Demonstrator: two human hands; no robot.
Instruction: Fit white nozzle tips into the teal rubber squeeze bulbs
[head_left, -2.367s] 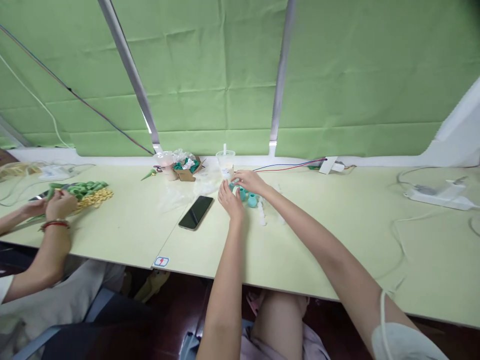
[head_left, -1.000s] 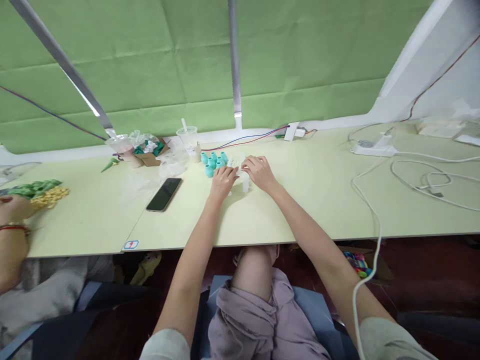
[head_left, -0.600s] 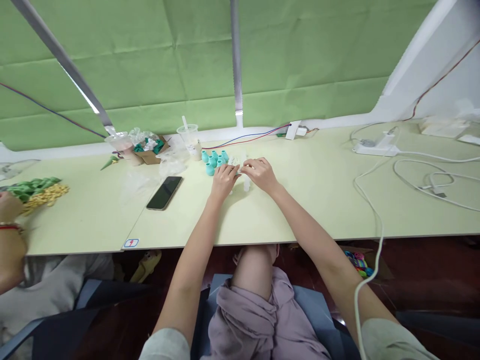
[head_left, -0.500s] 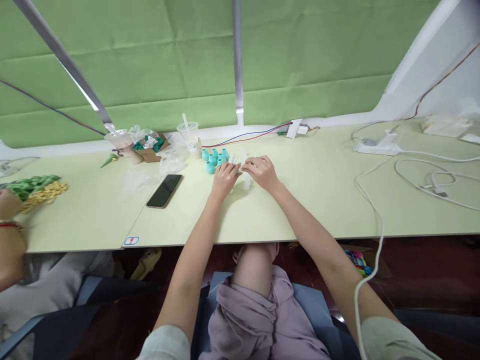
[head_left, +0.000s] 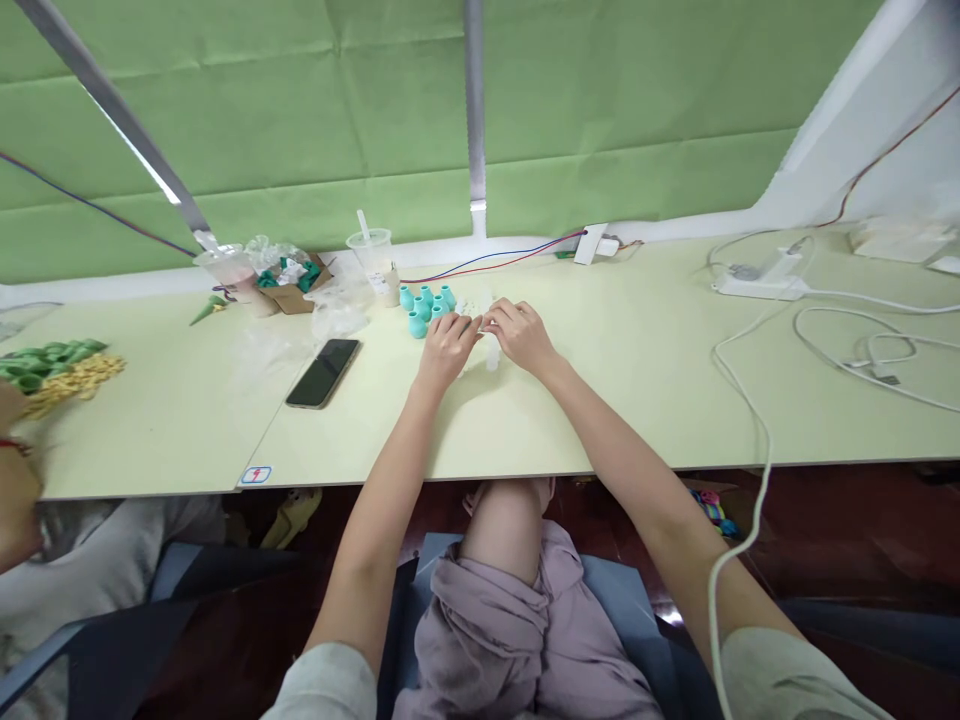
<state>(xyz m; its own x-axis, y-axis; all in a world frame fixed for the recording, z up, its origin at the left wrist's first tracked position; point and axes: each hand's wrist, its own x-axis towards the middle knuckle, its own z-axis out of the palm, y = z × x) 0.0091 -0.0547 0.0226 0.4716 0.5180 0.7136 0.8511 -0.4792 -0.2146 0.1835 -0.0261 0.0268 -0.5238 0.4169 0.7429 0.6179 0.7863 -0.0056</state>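
- At mid-table, around the fingertips: white pieces (head_left: 492,352);
- over these: left hand (head_left: 448,347) and right hand (head_left: 517,333), fingers narrowed, tips nearly meeting; whether either grips a piece cannot be told;
- just beyond the left hand: upright teal vase-shaped pieces (head_left: 427,308), clustered;
- farther left: phone (head_left: 324,373), flat;
- behind: plastic cup (head_left: 373,262) with straw.

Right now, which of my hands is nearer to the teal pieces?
Left. Your left hand is just to the right of the teal pieces and slightly closer to you; your right hand is farther right, beyond the left hand.
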